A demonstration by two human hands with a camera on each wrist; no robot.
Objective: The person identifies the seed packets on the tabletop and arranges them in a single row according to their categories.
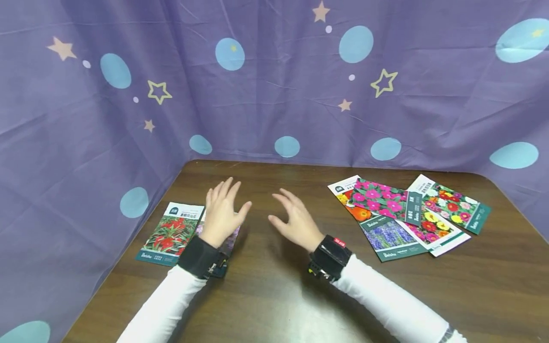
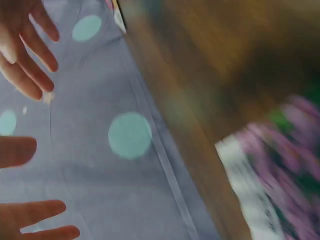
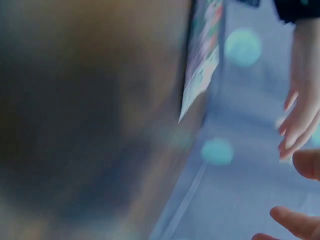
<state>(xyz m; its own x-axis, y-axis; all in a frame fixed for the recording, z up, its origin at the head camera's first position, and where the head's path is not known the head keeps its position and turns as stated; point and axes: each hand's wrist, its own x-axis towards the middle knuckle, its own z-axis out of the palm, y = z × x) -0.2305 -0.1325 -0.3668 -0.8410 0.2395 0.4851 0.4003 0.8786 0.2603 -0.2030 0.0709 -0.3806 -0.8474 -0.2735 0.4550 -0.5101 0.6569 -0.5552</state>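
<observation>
My left hand (image 1: 221, 214) hovers over the table's left side with fingers spread, holding nothing. Below it lies a seed packet with pink-purple flowers (image 2: 280, 160), partly hidden by the hand and wrist in the head view. Beside that, a seed packet with red flowers (image 1: 169, 237) lies flat. My right hand (image 1: 298, 223) is raised near the middle, fingers apart and nothing in them. To its right lie several overlapping packets: one with magenta flowers (image 1: 381, 200) on top, one with orange flowers (image 1: 359, 213), one with blue-purple spikes (image 1: 392, 237) and mixed-colour ones (image 1: 454, 207).
The brown wooden table (image 1: 274, 305) has a purple curtain (image 1: 266, 109) with stars and blue ovals behind it and along its left side. Black wrist straps (image 1: 198, 257) sit at both wrists over white sleeves.
</observation>
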